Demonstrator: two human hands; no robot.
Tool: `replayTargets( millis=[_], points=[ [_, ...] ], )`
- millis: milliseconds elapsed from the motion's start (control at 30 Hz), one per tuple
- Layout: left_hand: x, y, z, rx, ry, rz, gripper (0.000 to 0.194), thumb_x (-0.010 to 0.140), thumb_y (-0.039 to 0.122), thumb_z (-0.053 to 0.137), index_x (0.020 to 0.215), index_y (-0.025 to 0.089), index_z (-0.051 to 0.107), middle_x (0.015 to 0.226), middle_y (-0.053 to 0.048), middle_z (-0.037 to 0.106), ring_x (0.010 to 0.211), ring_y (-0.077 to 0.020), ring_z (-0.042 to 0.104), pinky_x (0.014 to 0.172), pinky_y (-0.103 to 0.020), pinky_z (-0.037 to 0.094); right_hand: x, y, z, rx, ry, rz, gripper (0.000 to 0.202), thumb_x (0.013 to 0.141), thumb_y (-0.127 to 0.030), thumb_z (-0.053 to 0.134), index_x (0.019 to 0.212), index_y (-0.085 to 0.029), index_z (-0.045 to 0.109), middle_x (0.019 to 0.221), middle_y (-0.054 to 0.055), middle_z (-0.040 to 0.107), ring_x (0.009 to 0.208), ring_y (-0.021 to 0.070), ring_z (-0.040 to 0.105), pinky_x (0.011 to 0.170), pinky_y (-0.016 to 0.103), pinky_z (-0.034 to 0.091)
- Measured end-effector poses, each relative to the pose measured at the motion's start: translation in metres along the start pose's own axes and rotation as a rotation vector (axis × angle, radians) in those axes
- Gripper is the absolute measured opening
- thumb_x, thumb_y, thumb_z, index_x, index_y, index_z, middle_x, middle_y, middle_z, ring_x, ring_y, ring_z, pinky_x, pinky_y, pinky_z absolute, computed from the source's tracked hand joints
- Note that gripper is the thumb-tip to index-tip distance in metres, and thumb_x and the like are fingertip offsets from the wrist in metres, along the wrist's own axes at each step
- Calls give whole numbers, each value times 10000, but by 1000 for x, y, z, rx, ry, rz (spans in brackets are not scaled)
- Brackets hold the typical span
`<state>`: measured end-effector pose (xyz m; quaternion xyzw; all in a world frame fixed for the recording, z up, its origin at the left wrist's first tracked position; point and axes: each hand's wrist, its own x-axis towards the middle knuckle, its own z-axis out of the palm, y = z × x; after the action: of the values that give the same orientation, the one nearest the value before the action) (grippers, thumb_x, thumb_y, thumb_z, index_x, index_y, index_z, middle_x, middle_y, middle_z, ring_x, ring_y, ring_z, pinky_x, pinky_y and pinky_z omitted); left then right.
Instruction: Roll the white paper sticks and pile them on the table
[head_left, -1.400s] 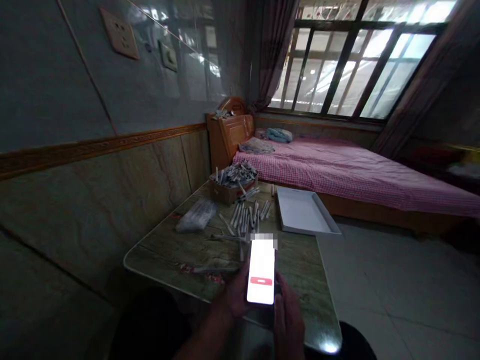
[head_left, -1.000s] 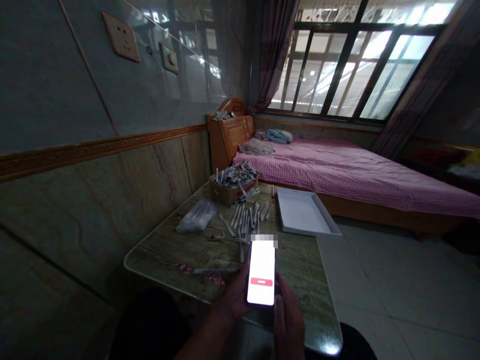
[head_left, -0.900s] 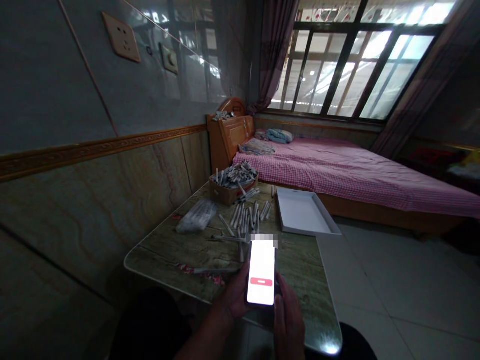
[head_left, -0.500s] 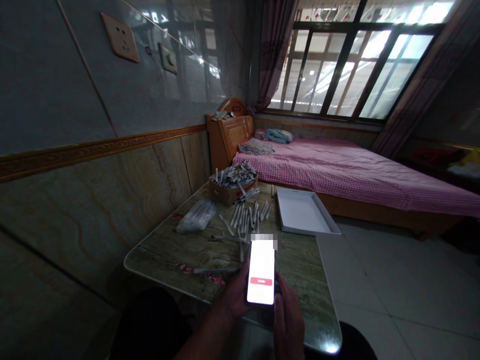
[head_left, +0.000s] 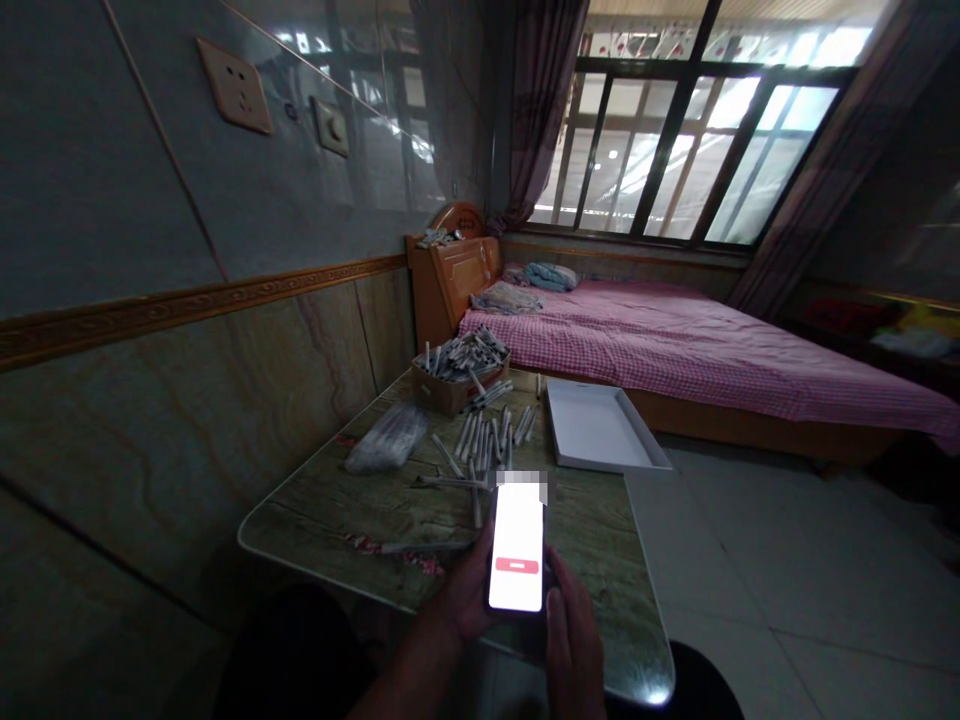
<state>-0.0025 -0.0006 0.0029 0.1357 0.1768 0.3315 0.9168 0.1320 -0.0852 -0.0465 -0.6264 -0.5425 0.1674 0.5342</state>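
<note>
A smartphone [head_left: 516, 545] with a bright white screen and a red button is held upright over the near edge of the table. My left hand [head_left: 466, 592] is closed around its left side. On the other side my right hand [head_left: 571, 615] grips the phone's right edge, with the thumb near the lower corner. Just beyond the phone lie several white pen-like sticks [head_left: 484, 440] with dark ends, some side by side and some crossed. One more stick [head_left: 427, 547] rests left of my left hand.
A cardboard box [head_left: 450, 395] full of similar sticks stands at the table's [head_left: 315, 530] far end. Left of the sticks lies a clear plastic bag [head_left: 388, 437]. A shallow white tray [head_left: 604, 428] overhangs the right edge. Behind are a bed [head_left: 637, 330] and the wall [head_left: 300, 360] at left.
The view has shifted slightly, so everything sits a little further left. Both hands keep the phone in the same hold, and the screen looks the same.
</note>
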Motion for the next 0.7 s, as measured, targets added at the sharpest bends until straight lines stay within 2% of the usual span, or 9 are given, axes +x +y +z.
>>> replayTargets(
  millis=[267, 367, 467, 500, 567, 633, 700],
  points=[
    [2, -1, 1, 7, 3, 3, 523, 942, 515, 517, 1036, 36, 703, 901, -159, 758, 889, -280, 730, 832, -359, 535, 8, -6, -6, 252, -16, 223, 553, 938, -617, 456, 1271, -215, 640, 1354, 109, 628, 1281, 290, 558, 1092, 511, 441],
    [1, 0, 4, 40, 5, -16, 541, 936, 530, 517, 1039, 32, 701, 899, -170, 758, 832, -259, 737, 774, -336, 549, 14, -7, -6, 417, -2, 325, 580, 894, -648, 521, 1265, -218, 639, 1327, 119, 648, 1241, 296, 595, 1037, 483, 497],
    [0, 1, 5, 72, -16, -10, 546, 945, 536, 491, 1044, 42, 704, 896, -161, 760, 827, -263, 737, 773, -350, 553, 25, -19, -8, 632, 44, 440, 624, 842, -676, 579, 1264, -219, 624, 1273, 127, 678, 1161, 296, 647, 912, 442, 570],
    [-1, 1, 6, 76, -28, -11, 544, 950, 535, 482, 1047, 49, 705, 900, -155, 760, 847, -272, 736, 786, -361, 551, 30, -25, -9, 712, 39, 480, 622, 833, -680, 588, 1259, -229, 620, 1240, 117, 693, 1102, 283, 674, 841, 413, 591],
    [-2, 1, 7, 74, -57, -33, 537, 949, 541, 477, 1066, 68, 702, 924, -150, 759, 885, -290, 732, 804, -390, 549, 40, -39, -11, 879, -25, 570, 596, 822, -684, 602, 1245, -263, 615, 1092, 64, 735, 858, 214, 718, 633, 322, 589],
    [-2, -1, 10, 70, -89, -80, 538, 940, 558, 482, 1105, 90, 689, 971, -154, 756, 886, -299, 732, 792, -423, 554, 49, -50, -14, 1024, -131, 652, 599, 780, -696, 648, 1219, -290, 617, 819, -27, 701, 535, 108, 608, 430, 221, 472],
    [-1, -2, 13, 70, -122, -123, 546, 932, 573, 485, 1146, 107, 672, 1008, -164, 753, 857, -297, 735, 763, -444, 560, 57, -57, -17, 1117, -207, 699, 637, 704, -715, 715, 1168, -286, 631, 618, -100, 562, 382, 38, 427, 350, 156, 346]
  ],
)
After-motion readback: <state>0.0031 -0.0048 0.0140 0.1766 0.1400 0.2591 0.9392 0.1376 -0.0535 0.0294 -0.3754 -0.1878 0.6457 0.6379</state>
